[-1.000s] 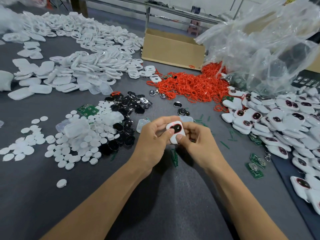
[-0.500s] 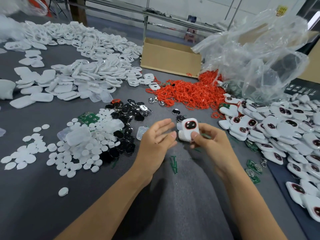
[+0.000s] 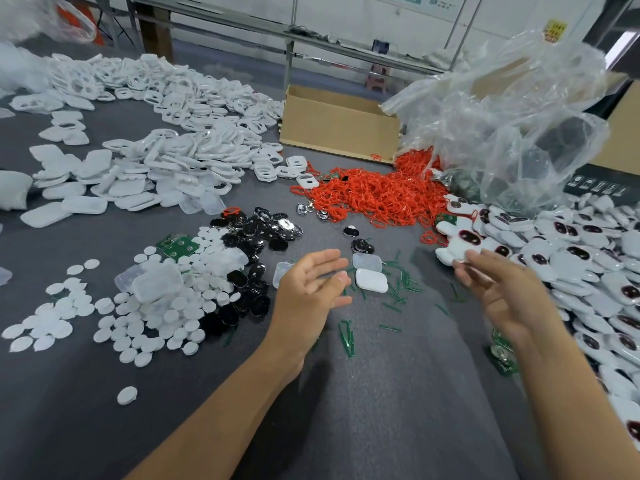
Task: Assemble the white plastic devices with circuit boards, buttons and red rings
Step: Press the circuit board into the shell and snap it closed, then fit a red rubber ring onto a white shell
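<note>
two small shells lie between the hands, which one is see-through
The farther shell, lying just beyond the solid white shell. It looks translucent, while the nearer one is opaque.

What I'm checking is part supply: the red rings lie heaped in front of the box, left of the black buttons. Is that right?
Not quite. The head view shows the red rings heaped in front of the box, but to the right of the black buttons, not the left.
</note>
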The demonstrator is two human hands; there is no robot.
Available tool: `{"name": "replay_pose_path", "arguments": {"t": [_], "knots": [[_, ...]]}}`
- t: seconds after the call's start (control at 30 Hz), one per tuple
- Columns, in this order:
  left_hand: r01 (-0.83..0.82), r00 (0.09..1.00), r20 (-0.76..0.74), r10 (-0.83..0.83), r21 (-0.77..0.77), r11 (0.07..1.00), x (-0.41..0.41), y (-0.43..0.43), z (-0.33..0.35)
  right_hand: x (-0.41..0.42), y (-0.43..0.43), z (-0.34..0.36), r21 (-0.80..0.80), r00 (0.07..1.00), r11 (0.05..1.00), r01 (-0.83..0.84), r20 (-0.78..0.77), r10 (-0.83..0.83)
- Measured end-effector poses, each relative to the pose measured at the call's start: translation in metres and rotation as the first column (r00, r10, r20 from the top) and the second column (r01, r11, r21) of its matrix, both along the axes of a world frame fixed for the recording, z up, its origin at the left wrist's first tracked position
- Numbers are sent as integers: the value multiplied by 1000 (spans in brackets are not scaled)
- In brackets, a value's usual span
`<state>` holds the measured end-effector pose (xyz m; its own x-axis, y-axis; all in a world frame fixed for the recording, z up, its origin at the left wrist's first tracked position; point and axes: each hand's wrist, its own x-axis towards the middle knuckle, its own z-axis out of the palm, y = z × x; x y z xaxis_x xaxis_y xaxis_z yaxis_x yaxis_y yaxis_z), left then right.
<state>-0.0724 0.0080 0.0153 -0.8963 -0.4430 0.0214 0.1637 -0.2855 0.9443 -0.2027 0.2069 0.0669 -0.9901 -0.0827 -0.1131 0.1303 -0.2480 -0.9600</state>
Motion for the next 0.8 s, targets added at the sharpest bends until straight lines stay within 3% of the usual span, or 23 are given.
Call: {"name": "replay_pose_path", "arguments": {"t": [0.13,0.2,0.33,0.5,0.63,0.73,0.8], "knots": [[-13,1000,13,13,16,1000,-1,0,0,-23,23,16,-394,991,910,131,30,-130],[-20,1000,22,20,18,1000,-1,0,0,-24,26,17,-389,994,915,109,23,-108],[-36,998,42,35,15,999,-3,1,0,-11,-4,6,-32,999,999,-42,-22,41],[-76,995,66,75,12,997,-4,2,-2,11,-74,14,269,946,932,-243,-145,289],[-108,992,67,107,7,994,-4,2,-2,22,-153,32,640,749,697,-323,-277,602],[-104,992,71,106,-29,994,-6,5,0,18,-217,33,864,550,457,-211,-282,786],[-96,992,75,101,-69,993,-4,7,-1,13,-257,26,937,467,325,-127,-233,853]]}}
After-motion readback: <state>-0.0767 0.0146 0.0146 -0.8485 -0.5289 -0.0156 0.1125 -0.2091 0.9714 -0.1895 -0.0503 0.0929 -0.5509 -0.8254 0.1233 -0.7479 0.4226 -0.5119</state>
